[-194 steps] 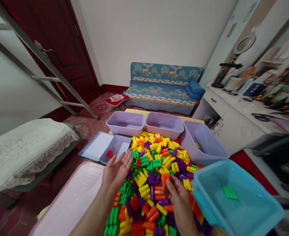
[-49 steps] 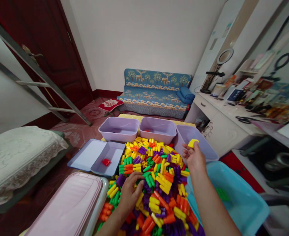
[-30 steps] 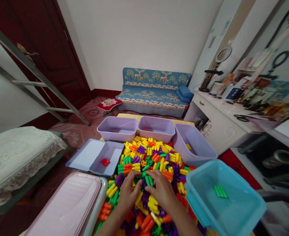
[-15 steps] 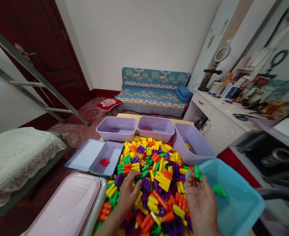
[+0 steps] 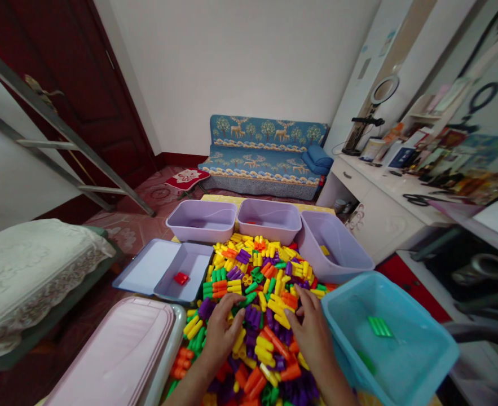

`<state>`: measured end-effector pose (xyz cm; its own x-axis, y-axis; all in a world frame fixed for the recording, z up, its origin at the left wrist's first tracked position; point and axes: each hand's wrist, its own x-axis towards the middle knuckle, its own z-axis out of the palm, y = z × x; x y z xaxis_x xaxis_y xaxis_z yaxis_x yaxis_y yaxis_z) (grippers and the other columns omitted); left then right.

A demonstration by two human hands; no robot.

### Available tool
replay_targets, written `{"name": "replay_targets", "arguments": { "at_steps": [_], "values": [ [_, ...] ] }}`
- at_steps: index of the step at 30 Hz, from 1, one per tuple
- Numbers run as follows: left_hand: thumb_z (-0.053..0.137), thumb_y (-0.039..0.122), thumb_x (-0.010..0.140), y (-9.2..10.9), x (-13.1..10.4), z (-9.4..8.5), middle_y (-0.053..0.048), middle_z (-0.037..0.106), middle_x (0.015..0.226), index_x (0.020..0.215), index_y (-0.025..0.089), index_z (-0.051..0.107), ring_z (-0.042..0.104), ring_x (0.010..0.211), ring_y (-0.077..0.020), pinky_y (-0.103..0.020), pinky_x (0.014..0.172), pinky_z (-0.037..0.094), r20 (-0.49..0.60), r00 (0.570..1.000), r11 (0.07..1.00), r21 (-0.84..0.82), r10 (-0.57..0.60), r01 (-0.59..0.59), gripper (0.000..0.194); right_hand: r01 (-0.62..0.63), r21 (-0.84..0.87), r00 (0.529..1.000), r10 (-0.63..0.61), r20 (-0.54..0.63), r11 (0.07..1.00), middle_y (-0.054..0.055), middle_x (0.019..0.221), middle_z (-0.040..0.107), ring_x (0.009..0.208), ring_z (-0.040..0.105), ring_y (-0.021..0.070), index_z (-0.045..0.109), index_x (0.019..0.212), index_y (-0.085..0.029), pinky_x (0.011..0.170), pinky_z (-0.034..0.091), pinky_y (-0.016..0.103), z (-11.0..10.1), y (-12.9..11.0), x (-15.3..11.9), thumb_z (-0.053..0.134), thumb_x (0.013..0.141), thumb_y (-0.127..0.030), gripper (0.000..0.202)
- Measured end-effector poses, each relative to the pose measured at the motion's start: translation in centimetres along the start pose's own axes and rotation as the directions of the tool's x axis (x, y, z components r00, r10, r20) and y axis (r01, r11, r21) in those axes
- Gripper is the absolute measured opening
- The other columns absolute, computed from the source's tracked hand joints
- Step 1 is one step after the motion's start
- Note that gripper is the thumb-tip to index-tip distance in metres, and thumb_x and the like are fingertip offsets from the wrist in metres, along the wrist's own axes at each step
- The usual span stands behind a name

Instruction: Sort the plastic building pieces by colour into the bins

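A heap of plastic tube-shaped building blocks (image 5: 269, 270) in yellow, purple, orange and green covers the table's middle. My left hand (image 5: 223, 324) rests on the near left part of the heap, fingers bent and thumb apart, with nothing visible in it. Over the right part of the heap, my right hand (image 5: 312, 321) reaches with spread fingers beside a cluster of yellow blocks (image 5: 279, 307). Right of it stands a teal bin (image 5: 418, 338) with a green block (image 5: 379, 326) and a second, blurred green piece (image 5: 366, 362) inside.
Lilac bins (image 5: 202, 231) line the table's far side, the right one with a yellow piece in it. A hinged box (image 5: 147, 270) at left holds a red block (image 5: 181, 278). A pink-lidded container (image 5: 113, 355) lies nearer. Beyond are a blue sofa (image 5: 265, 163) and white dresser (image 5: 375, 208).
My right hand has let go of a green block into the teal bin and moved left, back over the heap, now palm down. My left hand has barely moved.
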<state>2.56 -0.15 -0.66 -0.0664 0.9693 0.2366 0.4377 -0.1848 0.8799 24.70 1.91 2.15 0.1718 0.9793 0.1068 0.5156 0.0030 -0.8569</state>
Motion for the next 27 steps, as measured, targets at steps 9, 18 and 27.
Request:
{"name": "replay_targets", "arguments": {
  "at_steps": [9, 18, 27],
  "values": [
    [0.051, 0.035, 0.091, 0.0, 0.1, 0.0, -0.008, 0.064, 0.106, 0.095, 0.023, 0.072, 0.059, 0.104, -0.0233, -0.037, 0.092, 0.047, 0.051, 0.999, 0.999, -0.046, 0.011, -0.009, 0.024, 0.041, -0.003, 0.999, -0.041, 0.015, 0.999, 0.011, 0.096, 0.068, 0.087, 0.064, 0.0253, 0.067, 0.101, -0.016, 0.078, 0.051, 0.037, 0.9, -0.5, 1.5, 0.051, 0.081, -0.042, 0.036],
    [0.057, 0.041, 0.087, 0.8, 0.3, -0.6, -0.008, 0.067, 0.109, 0.104, 0.022, 0.069, 0.060, 0.107, -0.0245, -0.038, 0.095, 0.045, 0.035, 0.997, 0.975, -0.209, -0.071, 0.077, 0.028, -0.270, 0.405, 0.922, 0.113, 0.371, 0.874, 0.004, 0.074, 0.068, 0.058, 0.064, 0.0187, 0.060, 0.095, -0.018, 0.049, 0.048, 0.026, 3.3, -3.2, -0.5, 0.064, 0.075, -0.044, 0.033],
    [0.066, 0.041, 0.079, -0.4, 0.8, -0.4, -0.005, 0.071, 0.086, 0.086, 0.017, 0.071, 0.064, 0.084, -0.0209, -0.030, 0.079, 0.048, 0.095, 0.968, 0.912, -0.323, -0.234, 0.252, 0.026, -0.162, 0.362, 0.910, -0.003, 0.414, 0.918, 0.007, 0.086, 0.072, 0.076, 0.069, 0.0229, 0.067, 0.099, -0.019, 0.064, 0.055, 0.031, 4.9, -3.6, -1.2, 0.063, 0.078, -0.045, 0.033]
  ]
}}
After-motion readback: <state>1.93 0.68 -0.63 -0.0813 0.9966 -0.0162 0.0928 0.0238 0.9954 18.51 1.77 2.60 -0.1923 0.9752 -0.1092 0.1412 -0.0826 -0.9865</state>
